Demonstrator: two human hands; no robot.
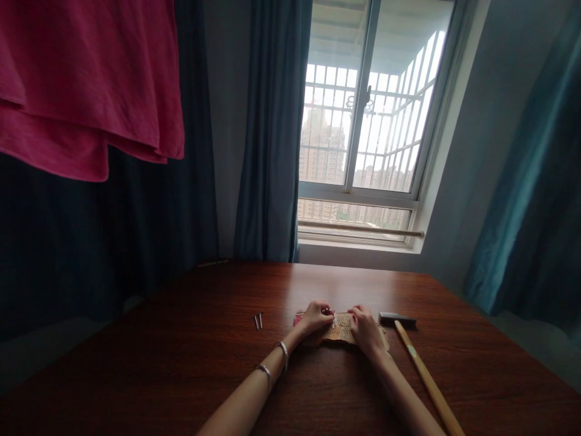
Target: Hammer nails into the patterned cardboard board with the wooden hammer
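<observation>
A pale board [342,328] dotted with many small dark marks or holes lies flat on the table, with a rough front edge and a pink-red patch at its left end. Over its left half is my left hand [316,317], its fingers closed in a pinch. Whatever sits at those fingertips is too small to make out. My right hand [365,330] rests at the right part of the board, fingers curled and drawn together. Anything in them is hidden. Just right of the board lies a hammer [420,360] with a dark metal head and a long wooden handle.
Several nails [258,321] lie on the brown wooden table [181,369], left of the board. Blue curtains [272,133] hang behind, beside a barred window [358,121]. A pink cloth [91,79] hangs at upper left.
</observation>
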